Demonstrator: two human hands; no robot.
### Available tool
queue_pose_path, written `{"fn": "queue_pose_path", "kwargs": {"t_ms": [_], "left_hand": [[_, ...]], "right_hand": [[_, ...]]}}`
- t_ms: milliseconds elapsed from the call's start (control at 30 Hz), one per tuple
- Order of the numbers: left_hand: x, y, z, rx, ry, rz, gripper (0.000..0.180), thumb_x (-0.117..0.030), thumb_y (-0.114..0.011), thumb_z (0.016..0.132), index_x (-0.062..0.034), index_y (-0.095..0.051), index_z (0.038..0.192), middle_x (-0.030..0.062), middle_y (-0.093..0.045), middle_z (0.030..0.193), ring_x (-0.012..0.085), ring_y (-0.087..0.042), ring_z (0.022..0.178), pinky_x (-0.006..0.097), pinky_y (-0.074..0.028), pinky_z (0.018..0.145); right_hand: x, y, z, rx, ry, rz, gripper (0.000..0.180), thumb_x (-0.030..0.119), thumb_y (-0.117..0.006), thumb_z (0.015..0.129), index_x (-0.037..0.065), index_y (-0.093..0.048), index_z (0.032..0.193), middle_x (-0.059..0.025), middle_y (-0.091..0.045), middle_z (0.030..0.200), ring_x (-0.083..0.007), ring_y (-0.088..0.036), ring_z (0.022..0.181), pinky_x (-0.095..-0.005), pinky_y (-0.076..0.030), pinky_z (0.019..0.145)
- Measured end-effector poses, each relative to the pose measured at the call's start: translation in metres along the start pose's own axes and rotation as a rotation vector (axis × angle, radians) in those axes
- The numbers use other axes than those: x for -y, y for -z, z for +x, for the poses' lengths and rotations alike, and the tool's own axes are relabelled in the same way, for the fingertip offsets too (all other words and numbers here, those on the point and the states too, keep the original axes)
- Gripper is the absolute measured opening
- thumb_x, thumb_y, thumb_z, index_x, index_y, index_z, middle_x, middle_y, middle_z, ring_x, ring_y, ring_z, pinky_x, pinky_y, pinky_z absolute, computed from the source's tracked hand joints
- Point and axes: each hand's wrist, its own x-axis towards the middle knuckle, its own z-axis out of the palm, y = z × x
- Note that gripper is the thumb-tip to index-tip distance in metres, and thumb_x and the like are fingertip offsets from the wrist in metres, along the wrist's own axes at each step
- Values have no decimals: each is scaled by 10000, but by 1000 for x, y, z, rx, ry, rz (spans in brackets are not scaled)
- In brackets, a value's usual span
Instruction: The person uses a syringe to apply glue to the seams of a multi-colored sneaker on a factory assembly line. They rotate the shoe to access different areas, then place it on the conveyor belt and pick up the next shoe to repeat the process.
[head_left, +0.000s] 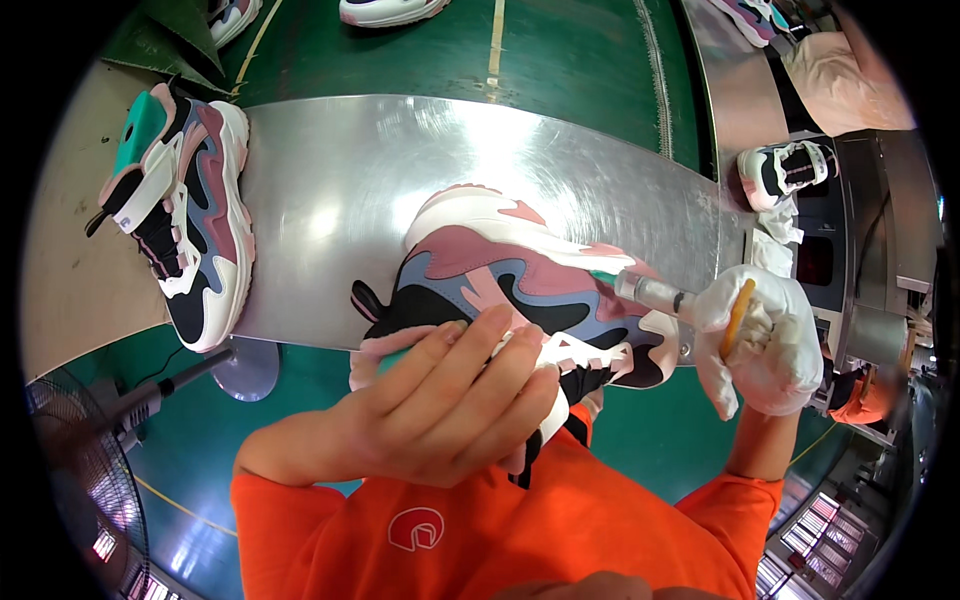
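A sneaker in mauve, blue-grey, black and white lies on its side along the near edge of the metal plate, its white sole facing away from me. My left hand, bare, is closed over the upper around the strap and opening, its fingertips partly hidden. In my right hand, which wears a white glove, is a clear syringe with a teal tip. That tip points at the line between upper and sole, near the toe half; contact is hard to tell. A yellow-orange strip lies across the gloved fingers.
Another sneaker with a teal insert stands on the left. Beyond the plate runs a green belt carrying a shoe. To the right, a small sneaker sits beside crumpled white paper. A fan stands lower left.
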Motion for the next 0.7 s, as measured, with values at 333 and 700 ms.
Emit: {"fn": "queue_pose_path", "kwargs": {"t_ms": [333,700], "left_hand": [[-1,2,0,14,13,9,169,-152,-596,885,-150,-593,1054,41,-668,1057,214,-647,1007,274,-489,806],[-1,4,2,59,25,-8,198,-118,-623,856,-145,-586,1048,48,-656,1069,229,-644,1010,290,-517,803]], "right_hand": [[1,5,-11,-48,10,24,573,449,-639,811,-106,-523,896,-221,-593,642,-177,-516,378,-250,-418,331],[-14,28,-23,-14,14,125,661,513,-726,737,-98,-516,873,-139,-522,509,-202,-492,337,-479,-424,876]]}}
